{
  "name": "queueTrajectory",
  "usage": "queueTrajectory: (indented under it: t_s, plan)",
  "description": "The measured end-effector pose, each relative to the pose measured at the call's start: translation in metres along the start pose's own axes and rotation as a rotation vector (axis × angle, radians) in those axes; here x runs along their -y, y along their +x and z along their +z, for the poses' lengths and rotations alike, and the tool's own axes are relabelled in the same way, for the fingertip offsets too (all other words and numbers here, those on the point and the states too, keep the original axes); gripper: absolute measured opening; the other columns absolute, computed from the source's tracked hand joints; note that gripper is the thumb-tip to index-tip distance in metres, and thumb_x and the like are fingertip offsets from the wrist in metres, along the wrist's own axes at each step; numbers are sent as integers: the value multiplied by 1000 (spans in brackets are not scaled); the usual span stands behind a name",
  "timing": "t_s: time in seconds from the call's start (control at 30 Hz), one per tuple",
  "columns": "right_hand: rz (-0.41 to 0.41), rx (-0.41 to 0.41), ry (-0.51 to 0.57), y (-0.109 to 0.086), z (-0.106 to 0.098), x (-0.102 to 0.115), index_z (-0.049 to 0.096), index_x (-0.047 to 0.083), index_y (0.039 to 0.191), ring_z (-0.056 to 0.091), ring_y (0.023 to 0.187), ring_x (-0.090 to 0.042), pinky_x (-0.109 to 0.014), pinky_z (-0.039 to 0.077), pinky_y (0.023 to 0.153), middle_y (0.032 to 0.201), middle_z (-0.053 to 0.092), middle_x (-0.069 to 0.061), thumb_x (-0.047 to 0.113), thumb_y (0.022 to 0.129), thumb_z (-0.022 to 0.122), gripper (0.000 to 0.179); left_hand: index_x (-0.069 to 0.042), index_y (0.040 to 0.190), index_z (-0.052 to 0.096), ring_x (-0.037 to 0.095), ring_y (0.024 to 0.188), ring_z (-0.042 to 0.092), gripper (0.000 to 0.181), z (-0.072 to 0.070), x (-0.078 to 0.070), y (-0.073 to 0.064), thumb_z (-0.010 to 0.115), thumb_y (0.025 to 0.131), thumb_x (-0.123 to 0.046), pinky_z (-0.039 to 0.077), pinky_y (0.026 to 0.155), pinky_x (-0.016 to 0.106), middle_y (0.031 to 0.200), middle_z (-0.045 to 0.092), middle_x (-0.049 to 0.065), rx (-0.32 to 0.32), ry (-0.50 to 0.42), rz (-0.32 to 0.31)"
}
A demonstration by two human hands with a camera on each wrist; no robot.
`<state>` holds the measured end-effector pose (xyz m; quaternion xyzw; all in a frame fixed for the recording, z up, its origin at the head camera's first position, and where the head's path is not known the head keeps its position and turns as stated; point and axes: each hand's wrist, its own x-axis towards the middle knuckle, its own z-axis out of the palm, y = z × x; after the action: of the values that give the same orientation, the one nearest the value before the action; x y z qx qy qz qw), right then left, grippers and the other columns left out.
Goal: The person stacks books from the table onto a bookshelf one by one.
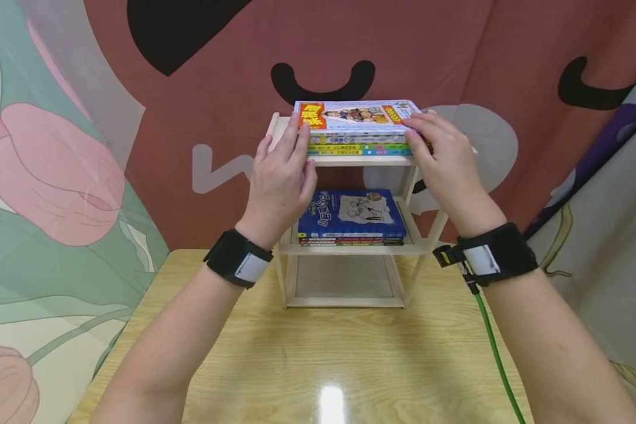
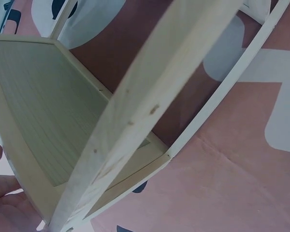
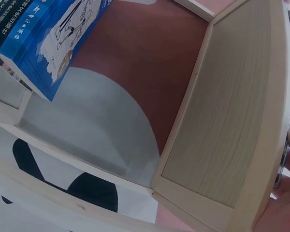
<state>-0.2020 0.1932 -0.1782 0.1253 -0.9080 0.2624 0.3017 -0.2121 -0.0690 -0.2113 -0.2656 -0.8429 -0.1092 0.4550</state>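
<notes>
A stack of books (image 1: 357, 141) lies on the top tier of a small wooden shelf rack (image 1: 350, 161), with a brightly illustrated cover (image 1: 357, 113) uppermost. My left hand (image 1: 283, 174) rests its nearly straight fingers along the stack's left side, its thumb lower at the shelf's front. At the right side, my right hand (image 1: 445, 159) touches the stack's corner with fingers and thumb. Only part of the right hand (image 3: 287, 169) shows at the edge of the right wrist view. Undersides of the top tier (image 2: 53, 111) fill much of both wrist views, hiding the books above.
Blue-covered books (image 1: 352, 215) lie stacked on the middle tier, above a bottom tier (image 1: 344, 301). The rack stands on a wood-grain table (image 1: 318, 347) against a patterned curtain (image 1: 217, 88). A green cable (image 1: 495, 347) hangs from the right wristband.
</notes>
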Motion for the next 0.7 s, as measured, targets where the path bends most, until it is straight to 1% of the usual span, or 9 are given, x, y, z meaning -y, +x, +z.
queueTrajectory:
  t_s: [0.17,0.33,0.57,0.7]
  plan:
    - [16,14,5,0,0,1,49,23,139,23,144,-13,-42,24,116,150,39,5,41,99,40,45,-3,143,38,23,139,35,53,-1,-3,0,43,97,-27,24,115,47,152,31,14,9,3,-22]
    - [23,23,-5,0,0,1,48,24,140,21,144,-14,-43,23,116,151,38,4,42,99,39,46,-3,144,37,24,140,34,54,-1,-4,1,44,97,-27,24,115,47,153,31,15,22,7,-31]
    - [7,17,-21,-2,-1,1,48,21,140,22,144,-15,-44,22,116,150,38,2,41,100,38,46,-3,144,38,23,138,36,53,-2,-5,1,43,97,-28,26,114,47,152,31,15,39,7,-40]
    - [-9,10,-28,-2,0,1,48,20,140,24,144,-17,-44,22,116,150,39,0,40,100,38,46,-3,144,37,23,139,35,54,-2,-5,0,43,97,-28,25,114,48,153,30,15,39,9,-35]
